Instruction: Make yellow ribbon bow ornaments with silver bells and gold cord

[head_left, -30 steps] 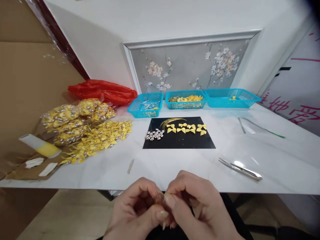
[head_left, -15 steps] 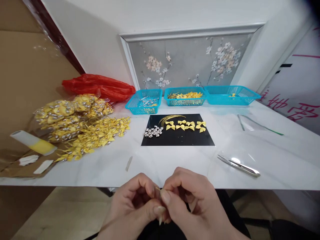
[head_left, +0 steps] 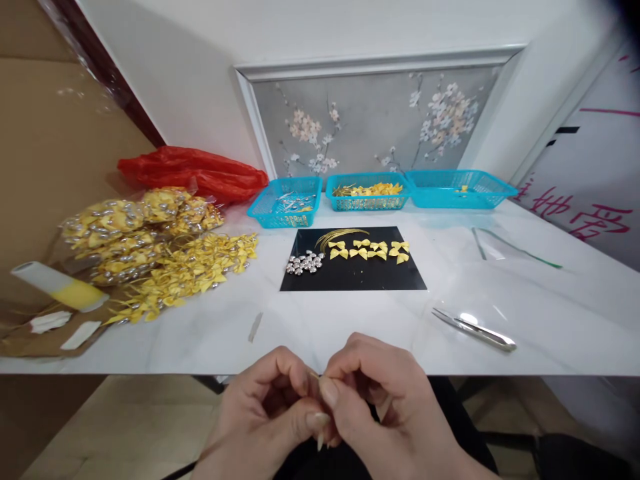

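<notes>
My left hand (head_left: pixel 275 407) and my right hand (head_left: pixel 383 400) meet in front of the table's near edge, fingertips together. Each is closed in a pinch on a thin golden strand (head_left: pixel 314 375); only a short bit of it shows, and the fingers hide the rest. Beyond them on the table lies a black mat (head_left: pixel 320 281). It carries a cluster of silver beads (head_left: pixel 305 263), a bundle of curved golden strands (head_left: pixel 340 236) and several yellow petal-like pieces (head_left: pixel 369 250) in rows.
Tweezers (head_left: pixel 474 330) lie at the right. Three blue baskets (head_left: pixel 367 203) line the back. To the left are a pile of yellow beaded sprays (head_left: pixel 185 273), bagged sprays (head_left: pixel 110 230), a red plastic bag (head_left: pixel 195 175) and a white-and-yellow tube (head_left: pixel 57 285). Green-edged strips (head_left: pixel 520 248) lie at right.
The view has shifted very slightly, so the table things appear a little farther left. Both hands keep the same pinch on the strand, with hardly any movement.
</notes>
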{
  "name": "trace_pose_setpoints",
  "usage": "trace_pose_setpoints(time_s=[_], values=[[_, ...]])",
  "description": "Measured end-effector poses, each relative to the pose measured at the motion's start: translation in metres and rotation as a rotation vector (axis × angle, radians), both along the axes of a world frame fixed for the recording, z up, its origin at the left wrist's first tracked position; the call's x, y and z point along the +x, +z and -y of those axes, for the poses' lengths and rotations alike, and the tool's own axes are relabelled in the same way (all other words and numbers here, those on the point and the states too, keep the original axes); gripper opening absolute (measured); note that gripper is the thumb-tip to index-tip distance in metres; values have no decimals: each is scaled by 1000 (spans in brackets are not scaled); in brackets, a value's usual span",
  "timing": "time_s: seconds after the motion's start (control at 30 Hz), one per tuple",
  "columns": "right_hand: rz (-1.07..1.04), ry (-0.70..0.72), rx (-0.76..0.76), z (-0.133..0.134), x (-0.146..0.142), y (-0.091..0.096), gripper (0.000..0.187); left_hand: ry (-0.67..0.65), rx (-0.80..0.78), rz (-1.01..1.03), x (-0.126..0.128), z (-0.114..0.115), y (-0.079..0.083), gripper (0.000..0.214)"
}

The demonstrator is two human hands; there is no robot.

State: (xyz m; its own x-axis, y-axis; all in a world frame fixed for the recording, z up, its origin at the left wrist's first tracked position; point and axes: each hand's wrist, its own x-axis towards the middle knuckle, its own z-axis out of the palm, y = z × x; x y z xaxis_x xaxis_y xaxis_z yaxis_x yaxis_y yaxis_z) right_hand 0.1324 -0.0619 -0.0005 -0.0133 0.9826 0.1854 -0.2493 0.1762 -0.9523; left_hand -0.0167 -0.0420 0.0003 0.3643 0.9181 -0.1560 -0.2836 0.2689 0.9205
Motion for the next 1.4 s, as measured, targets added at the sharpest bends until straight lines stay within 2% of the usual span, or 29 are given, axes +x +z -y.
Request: trace_pose_setpoints(time_s=[0.27, 0.53, 0.97, 1.27, 1.4], values=[[34, 7, 2, 0, 1, -1, 10, 57, -45, -32, 4, 0, 5, 23], [43, 28, -26, 1, 1, -2, 11, 43, -47, -70, 7, 1, 4, 21], [82, 56, -64, 1, 2, -4, 14, 2, -123, 8, 10, 1, 9, 25], [112, 70, -119, 2, 4, -1, 17, -25, -101, -27, 7, 2, 4, 24], [111, 23, -106, 5, 1, -3, 21, -10, -99, -12, 7, 4, 2, 23]])
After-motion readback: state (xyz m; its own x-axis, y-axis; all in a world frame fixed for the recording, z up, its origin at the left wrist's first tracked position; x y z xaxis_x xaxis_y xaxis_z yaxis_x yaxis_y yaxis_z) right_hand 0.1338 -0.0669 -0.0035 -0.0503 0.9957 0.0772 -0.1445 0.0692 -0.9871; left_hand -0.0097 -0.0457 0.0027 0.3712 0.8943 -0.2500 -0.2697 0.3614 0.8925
